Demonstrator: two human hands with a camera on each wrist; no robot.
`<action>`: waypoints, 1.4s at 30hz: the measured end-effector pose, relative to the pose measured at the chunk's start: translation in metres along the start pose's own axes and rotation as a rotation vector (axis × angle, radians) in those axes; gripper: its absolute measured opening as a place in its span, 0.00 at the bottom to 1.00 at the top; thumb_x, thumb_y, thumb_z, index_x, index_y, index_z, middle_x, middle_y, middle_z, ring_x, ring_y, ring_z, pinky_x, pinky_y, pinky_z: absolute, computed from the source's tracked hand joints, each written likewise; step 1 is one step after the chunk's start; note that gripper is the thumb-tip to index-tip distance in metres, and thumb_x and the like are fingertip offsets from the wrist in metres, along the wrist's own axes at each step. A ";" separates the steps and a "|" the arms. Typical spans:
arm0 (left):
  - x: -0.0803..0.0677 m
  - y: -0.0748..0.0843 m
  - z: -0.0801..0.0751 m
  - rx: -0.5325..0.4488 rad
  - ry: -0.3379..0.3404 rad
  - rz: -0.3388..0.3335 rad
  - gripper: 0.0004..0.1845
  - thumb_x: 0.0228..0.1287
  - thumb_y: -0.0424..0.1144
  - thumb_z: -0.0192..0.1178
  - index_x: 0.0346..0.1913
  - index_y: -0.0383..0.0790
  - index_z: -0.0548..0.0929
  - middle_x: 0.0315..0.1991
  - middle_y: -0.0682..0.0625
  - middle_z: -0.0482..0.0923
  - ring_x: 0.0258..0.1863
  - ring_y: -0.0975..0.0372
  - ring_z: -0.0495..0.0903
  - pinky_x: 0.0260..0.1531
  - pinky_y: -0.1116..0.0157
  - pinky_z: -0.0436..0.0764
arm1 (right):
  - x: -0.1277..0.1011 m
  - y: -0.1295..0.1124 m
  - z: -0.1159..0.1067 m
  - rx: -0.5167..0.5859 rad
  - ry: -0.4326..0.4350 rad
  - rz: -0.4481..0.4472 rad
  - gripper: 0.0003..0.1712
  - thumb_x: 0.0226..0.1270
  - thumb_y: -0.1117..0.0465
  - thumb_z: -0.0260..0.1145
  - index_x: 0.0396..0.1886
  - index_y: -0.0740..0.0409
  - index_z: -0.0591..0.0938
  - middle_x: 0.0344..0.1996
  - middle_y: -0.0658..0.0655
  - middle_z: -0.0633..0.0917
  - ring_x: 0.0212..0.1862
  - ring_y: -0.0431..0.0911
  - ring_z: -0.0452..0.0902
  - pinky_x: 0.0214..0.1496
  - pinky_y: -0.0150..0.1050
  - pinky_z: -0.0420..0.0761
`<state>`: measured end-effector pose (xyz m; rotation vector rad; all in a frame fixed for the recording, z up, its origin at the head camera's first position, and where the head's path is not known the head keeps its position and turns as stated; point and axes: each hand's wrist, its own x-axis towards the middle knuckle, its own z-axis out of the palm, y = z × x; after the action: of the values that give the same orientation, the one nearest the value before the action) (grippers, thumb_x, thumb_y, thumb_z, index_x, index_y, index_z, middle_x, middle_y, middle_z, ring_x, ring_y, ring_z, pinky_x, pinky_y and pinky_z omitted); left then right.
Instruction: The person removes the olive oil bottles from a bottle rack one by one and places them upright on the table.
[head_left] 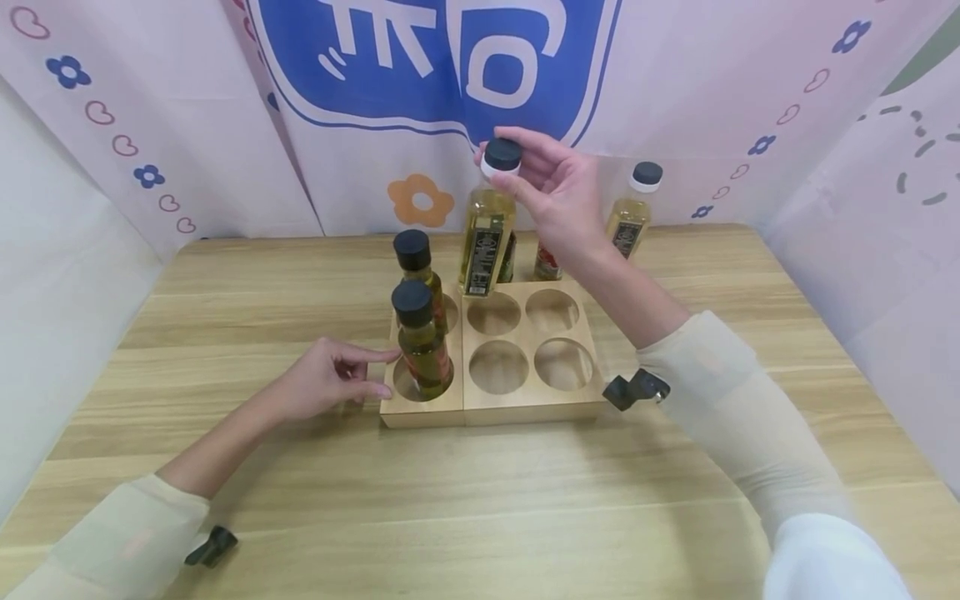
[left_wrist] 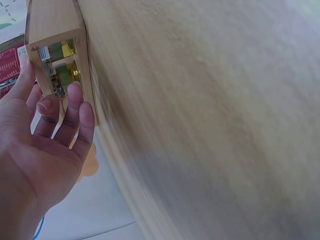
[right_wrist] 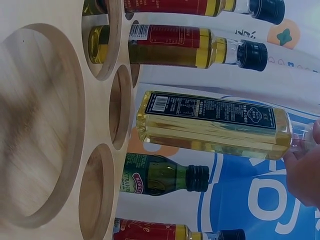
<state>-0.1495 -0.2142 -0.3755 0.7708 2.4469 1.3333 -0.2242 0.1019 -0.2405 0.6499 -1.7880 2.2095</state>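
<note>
A long wooden counter (head_left: 300, 500) fills the room in front of a pink and blue cloth backdrop (head_left: 420, 75). At its middle sits a wooden rack (head_left: 525, 400) with six round holes, two columns of holes bare on the right part. Two dark-capped oil bottles (head_left: 422, 350) stand upright in the rack's left column, one at the near hole and one directly behind it at 12 o'clock. The right hand (head_left: 558, 196) is raised above the far edge of the rack, its fingers (head_left: 525, 187) pinching the black cap of a pale yellow oil bottle (head_left: 486, 242), which hangs upright with its base just over the rack's far middle hole; the wrist view shows that base clear of the wood, not yet in a hole. The left hand (head_left: 322, 387) rests on the counter at 9 o'clock of the rack, fingers (left_wrist: 75, 107) loosely spread and straight, their tips touching the rack's left side. Behind the rack, at 1 o'clock, another yellow bottle with a white collar (head_left: 630, 217) stands on the counter, and two smaller bottles, one green (right_wrist: 160, 180) and one red-labelled (head_left: 547, 262), stand between it and the held one.
</note>
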 end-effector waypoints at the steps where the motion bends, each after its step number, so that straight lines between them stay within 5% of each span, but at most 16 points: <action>1: 0.000 0.000 0.000 -0.002 -0.001 0.001 0.24 0.60 0.33 0.76 0.59 0.30 0.85 0.16 0.44 0.76 0.15 0.67 0.68 0.13 0.69 0.66 | 0.000 0.001 0.001 0.008 0.002 -0.002 0.22 0.65 0.82 0.68 0.59 0.72 0.82 0.53 0.68 0.87 0.54 0.52 0.87 0.61 0.42 0.82; 18: -0.001 -0.001 0.000 0.009 -0.004 -0.019 0.24 0.60 0.34 0.76 0.60 0.32 0.85 0.17 0.44 0.75 0.15 0.66 0.68 0.14 0.69 0.67 | 0.008 0.012 0.011 0.008 0.012 -0.032 0.23 0.65 0.83 0.66 0.60 0.76 0.79 0.55 0.76 0.83 0.55 0.54 0.87 0.61 0.42 0.82; 42: -0.001 0.000 -0.001 0.018 0.000 -0.007 0.24 0.60 0.33 0.76 0.59 0.31 0.85 0.16 0.44 0.75 0.15 0.67 0.67 0.14 0.69 0.67 | 0.015 0.025 0.020 0.002 -0.020 0.004 0.22 0.66 0.81 0.67 0.59 0.74 0.80 0.55 0.69 0.85 0.58 0.54 0.85 0.61 0.41 0.82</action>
<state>-0.1495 -0.2151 -0.3755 0.7661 2.4622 1.3106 -0.2440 0.0755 -0.2522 0.6720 -1.7984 2.2151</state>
